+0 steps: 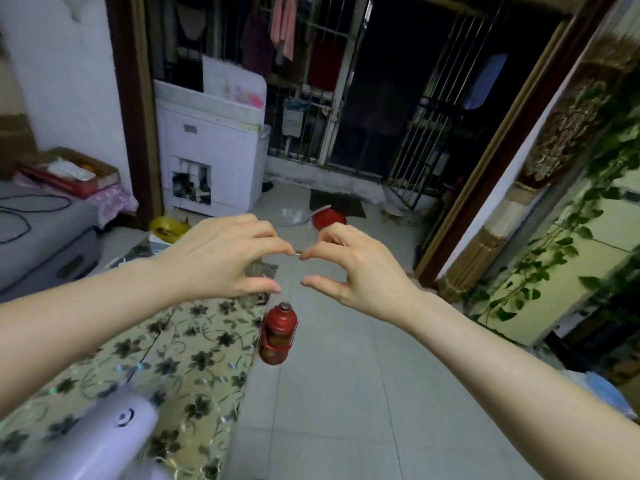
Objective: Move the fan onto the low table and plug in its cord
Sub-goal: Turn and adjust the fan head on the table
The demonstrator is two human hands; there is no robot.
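The fan (104,441) shows only as a blurred white rounded body with a dark round mark, at the bottom left on the low table (194,362), which has a floral cloth. Its cord and plug are not in view. My left hand (221,254) and my right hand (349,268) are raised side by side above the table's far corner. Their fingers are curled and the index fingertips almost touch. Both thumbs stay apart from the fingers. A tiny pale sliver shows where the index tips meet; I cannot tell what it is.
A red bottle-shaped container (278,336) stands on the tiled floor at the table's edge. Beyond it are a red basin (329,218), a yellow bowl (168,228) and a white washing machine (211,154). A grey bed (38,233) lies left, leafy vines (568,244) right.
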